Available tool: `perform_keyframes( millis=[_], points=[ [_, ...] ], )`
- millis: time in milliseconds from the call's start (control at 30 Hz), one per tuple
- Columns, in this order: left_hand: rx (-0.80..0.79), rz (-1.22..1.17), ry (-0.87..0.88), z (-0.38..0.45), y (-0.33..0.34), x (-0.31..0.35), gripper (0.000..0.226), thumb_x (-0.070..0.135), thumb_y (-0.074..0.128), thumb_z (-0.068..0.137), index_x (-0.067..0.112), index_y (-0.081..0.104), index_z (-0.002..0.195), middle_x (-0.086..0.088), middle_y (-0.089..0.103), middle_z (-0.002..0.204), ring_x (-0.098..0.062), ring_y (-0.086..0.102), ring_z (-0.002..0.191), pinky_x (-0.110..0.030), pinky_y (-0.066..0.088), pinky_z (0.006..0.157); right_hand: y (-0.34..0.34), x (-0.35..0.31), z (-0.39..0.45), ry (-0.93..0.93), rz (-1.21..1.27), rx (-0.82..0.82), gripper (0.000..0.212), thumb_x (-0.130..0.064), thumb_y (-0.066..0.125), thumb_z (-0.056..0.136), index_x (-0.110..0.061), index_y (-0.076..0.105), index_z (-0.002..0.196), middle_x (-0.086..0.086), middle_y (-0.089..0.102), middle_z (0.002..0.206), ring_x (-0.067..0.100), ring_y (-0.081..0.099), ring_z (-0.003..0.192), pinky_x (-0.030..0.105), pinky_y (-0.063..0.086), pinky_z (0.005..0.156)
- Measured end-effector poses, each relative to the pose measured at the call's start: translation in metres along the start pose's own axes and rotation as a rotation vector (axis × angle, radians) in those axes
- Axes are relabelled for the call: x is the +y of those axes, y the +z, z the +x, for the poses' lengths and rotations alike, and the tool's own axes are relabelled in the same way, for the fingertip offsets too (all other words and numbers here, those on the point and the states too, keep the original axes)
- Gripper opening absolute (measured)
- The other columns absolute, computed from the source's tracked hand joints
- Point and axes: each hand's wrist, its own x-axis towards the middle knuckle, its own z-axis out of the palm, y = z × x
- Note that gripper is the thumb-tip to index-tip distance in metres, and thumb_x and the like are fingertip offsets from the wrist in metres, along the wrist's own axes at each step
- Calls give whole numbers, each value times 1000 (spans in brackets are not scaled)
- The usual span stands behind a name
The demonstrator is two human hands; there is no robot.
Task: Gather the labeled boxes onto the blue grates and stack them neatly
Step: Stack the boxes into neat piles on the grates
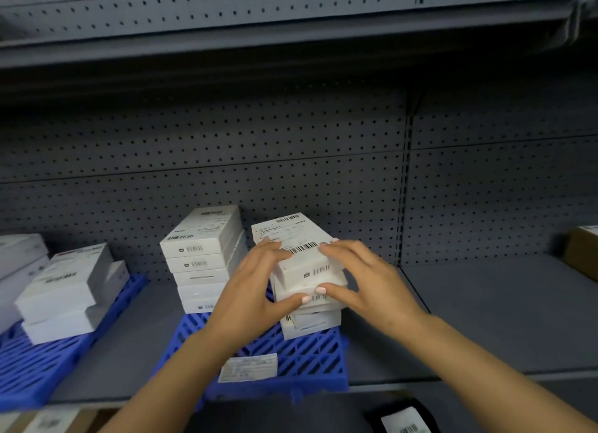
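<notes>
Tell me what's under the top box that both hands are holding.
Under the top box sit more white boxes, stacked on a blue grate. The hands cover part of the stack, so its count is unclear.

You face a grey metal shelf (485,319), its flat surface running off to the right. Behind it stands a grey pegboard back panel (226,160) dotted with rows of small holes, split by a slotted vertical upright (404,186). Above you, another grey shelf (291,41) overhangs and casts shadow. At the far right edge a brown cardboard carton (582,254) sits on the shelf, only partly in view. At bottom right you see a dark object bearing a white barcode label (406,424). Bottom left, brown cartons (48,421) show blurred.
</notes>
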Motion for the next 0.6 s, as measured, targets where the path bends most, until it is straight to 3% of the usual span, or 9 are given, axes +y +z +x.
perform_keyframes(
  millis=[100, 233, 300, 400, 600],
  points=[
    [-22, 27, -4, 0, -3, -2, 71, 66, 63, 73, 42, 39, 136, 18, 35, 140, 2, 18, 139, -14, 21, 105, -4, 2, -1, -5, 4, -52, 60, -54, 54, 85, -32, 41, 139, -11, 41, 137, 13, 46, 122, 31, 41, 102],
    [-85, -12, -33, 4, -13, -2, 66, 70, 58, 72, 48, 43, 132, 28, 33, 139, 9, 22, 136, -4, 19, 101, -9, 5, -1, -59, -8, -75, 55, -42, 60, 89, -31, 42, 140, -12, 40, 139, 4, 32, 132, 16, 26, 106],
    [-98, -54, -60, 4, -17, -5, 64, 71, 59, 69, 51, 45, 129, 32, 32, 140, 11, 24, 134, -2, 20, 101, -9, 4, -2, -82, -10, -73, 52, -37, 61, 90, -29, 45, 138, -11, 42, 138, 3, 31, 133, 15, 23, 106],
    [-75, -59, -61, 3, -17, -6, 64, 72, 60, 68, 49, 49, 126, 30, 35, 140, 10, 25, 134, -16, 23, 109, -10, 1, -3, -116, -34, -18, 48, -33, 64, 88, -28, 50, 134, -9, 50, 131, 4, 39, 125, 19, 31, 101],
    [-30, -48, -23, 0, -16, -1, 57, 69, 59, 71, 46, 49, 122, 28, 37, 138, 6, 21, 138, -41, 24, 116, -10, -3, -5, -126, -79, 41, 61, -30, 71, 83, -28, 45, 138, -11, 54, 113, 2, 41, 106, 11, 31, 87]
  ],
)
